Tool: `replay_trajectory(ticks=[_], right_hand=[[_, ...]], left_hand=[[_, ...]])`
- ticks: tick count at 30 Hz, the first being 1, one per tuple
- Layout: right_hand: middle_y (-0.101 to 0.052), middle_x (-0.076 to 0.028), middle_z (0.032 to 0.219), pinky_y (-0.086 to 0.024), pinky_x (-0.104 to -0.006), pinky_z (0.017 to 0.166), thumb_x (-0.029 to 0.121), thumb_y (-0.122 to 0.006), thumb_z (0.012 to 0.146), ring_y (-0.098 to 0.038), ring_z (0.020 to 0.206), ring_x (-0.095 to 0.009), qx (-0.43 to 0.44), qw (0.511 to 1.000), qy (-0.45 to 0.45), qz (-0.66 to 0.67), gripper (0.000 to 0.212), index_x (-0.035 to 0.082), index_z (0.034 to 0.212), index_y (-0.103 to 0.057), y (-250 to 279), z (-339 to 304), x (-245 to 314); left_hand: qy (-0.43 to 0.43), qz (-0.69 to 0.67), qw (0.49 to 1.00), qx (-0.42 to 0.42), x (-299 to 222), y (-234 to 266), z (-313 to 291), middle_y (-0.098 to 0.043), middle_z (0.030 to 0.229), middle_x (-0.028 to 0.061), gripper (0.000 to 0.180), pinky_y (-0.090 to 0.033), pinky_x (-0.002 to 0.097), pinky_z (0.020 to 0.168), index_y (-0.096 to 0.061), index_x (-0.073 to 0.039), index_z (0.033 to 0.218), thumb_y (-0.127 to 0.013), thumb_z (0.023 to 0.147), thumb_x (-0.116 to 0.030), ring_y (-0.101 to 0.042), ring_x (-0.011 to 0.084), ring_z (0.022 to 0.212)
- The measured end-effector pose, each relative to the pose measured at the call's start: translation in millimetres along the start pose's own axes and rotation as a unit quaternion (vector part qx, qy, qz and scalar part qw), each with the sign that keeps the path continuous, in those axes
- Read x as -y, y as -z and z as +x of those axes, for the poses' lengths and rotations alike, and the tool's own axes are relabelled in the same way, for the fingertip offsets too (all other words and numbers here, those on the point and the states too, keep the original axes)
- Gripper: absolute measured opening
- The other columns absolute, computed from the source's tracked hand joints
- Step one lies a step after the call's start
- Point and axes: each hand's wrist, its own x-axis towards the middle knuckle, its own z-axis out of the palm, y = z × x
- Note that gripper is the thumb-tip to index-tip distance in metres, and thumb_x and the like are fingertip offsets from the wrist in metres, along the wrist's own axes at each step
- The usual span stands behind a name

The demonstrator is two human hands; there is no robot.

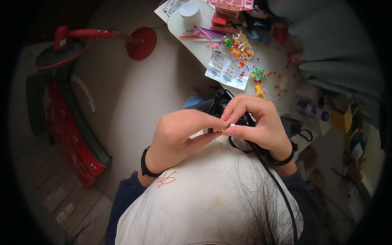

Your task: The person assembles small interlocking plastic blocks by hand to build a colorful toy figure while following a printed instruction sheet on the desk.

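Observation:
My left hand (pixel 175 128) and my right hand (pixel 257 120) meet in front of my chest, fingertips touching or nearly so. Both are closed in a pinch around a small cluster of tiny building bricks (pixel 232 125), of which white and dark bits show; the rest is hidden by my fingers. Just beyond, on the white table, lies a printed instruction sheet (pixel 228 73) with pictures of small builds. A small yellow brick build (pixel 259 92) stands beside it, with a green and yellow brick piece (pixel 258 74) a little farther off.
A pile of mixed small bricks (pixel 241 48) spreads over the table, red ones scattered to the right. Behind are coloured strips (pixel 204 32), a white tub (pixel 190 12) and a dark doll (pixel 259 20). Black cables (pixel 245 120) hang behind my hands. A red fan (pixel 141 43) lies left.

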Motion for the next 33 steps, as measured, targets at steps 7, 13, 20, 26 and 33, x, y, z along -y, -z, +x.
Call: replay_trajectory(ticks=[7,13,20,26,33], right_hand=[[-0.068,-0.008,0.088,-0.047,-0.0283,0.077,0.005,-0.075,0.071,-0.063,0.084,-0.018,0.031,0.998,-0.030,-0.043,0.015,0.002,0.081,-0.064,5.2,-4.8,6.1],[-0.068,-0.008,0.090,-0.047,-0.0292,0.076,0.005,-0.074,0.074,-0.063,0.085,-0.019,0.037,0.998,0.017,-0.039,0.016,0.001,0.088,-0.068,2.7,-14.9,-2.0],[-0.067,-0.008,0.087,-0.047,-0.0296,0.075,0.004,-0.072,0.076,-0.063,0.083,-0.019,0.014,0.999,0.023,-0.029,0.011,0.001,0.086,-0.068,-10.1,-16.9,-1.0],[-0.067,-0.008,0.084,-0.048,-0.0268,0.071,0.002,-0.071,0.077,-0.063,0.079,-0.016,-0.108,0.993,0.030,-0.035,0.003,0.001,0.077,-0.067,-8.1,-19.9,5.1],[-0.067,-0.005,0.086,-0.047,-0.0245,0.070,0.005,-0.072,0.078,-0.063,0.080,-0.012,-0.175,0.978,0.005,-0.117,0.017,0.001,0.095,-0.070,-28.9,-19.9,21.6]], left_hand=[[-0.036,-0.002,0.999,0.007,1.5,1.7,4.8,-0.071,0.084,0.0078,0.023,-0.052,0.0285,0.063,-0.071,-0.003,0.089,-0.077,0.067,0.002,-0.068,0.0217,0.074],[-0.016,-0.022,0.998,0.051,4.7,8.8,9.0,-0.071,0.084,0.0071,0.025,-0.052,0.0285,0.064,-0.071,-0.003,0.089,-0.079,0.065,0.000,-0.067,0.0211,0.073],[-0.025,-0.102,0.987,0.121,5.4,20.1,17.5,-0.068,0.082,0.0086,0.022,-0.050,0.0284,0.062,-0.070,-0.003,0.089,-0.077,0.068,-0.002,-0.064,0.0218,0.071],[0.016,-0.135,0.985,0.102,7.5,42.2,17.6,-0.069,0.083,0.0100,0.024,-0.051,0.0258,0.065,-0.071,-0.002,0.088,-0.079,0.066,0.002,-0.066,0.0198,0.075],[-0.050,-0.088,0.989,0.109,22.8,61.8,19.4,-0.070,0.081,0.0081,0.023,-0.049,0.0263,0.061,-0.071,-0.004,0.087,-0.079,0.065,0.002,-0.065,0.0181,0.071]])
